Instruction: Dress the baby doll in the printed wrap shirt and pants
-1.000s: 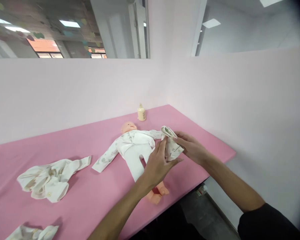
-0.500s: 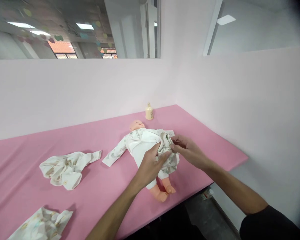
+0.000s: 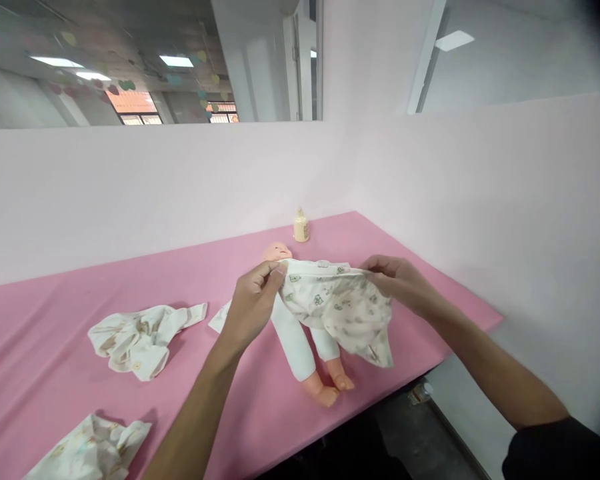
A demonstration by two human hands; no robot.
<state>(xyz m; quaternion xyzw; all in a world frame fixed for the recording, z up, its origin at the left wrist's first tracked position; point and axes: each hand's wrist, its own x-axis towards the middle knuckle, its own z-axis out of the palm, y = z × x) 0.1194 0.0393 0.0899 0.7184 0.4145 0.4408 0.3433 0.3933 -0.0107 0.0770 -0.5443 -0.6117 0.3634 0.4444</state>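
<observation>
A pair of white, printed baby pants (image 3: 325, 293) is stretched out between my hands above the doll's legs. My left hand (image 3: 254, 300) pinches the top edge at its left end. At the other end of that edge, my right hand (image 3: 400, 283) is closed on the cloth, and the rest hangs down to the right. Under them a baby doll (image 3: 300, 350) lies on its back, head toward the wall, its legs in white and its feet bare. The pants cover most of its torso; one printed sleeve shows behind my left wrist.
The pink padded table (image 3: 220, 407) meets the wall at the back and right. A pump bottle (image 3: 301, 227) stands beyond the doll's head. To the left lie a crumpled white baby garment (image 3: 145, 337) and, nearer, another printed cloth (image 3: 93, 450).
The pants were bunched up between my hands over the doll's lower body. My hands have moved apart, left and right, and the cloth has opened out and hangs down.
</observation>
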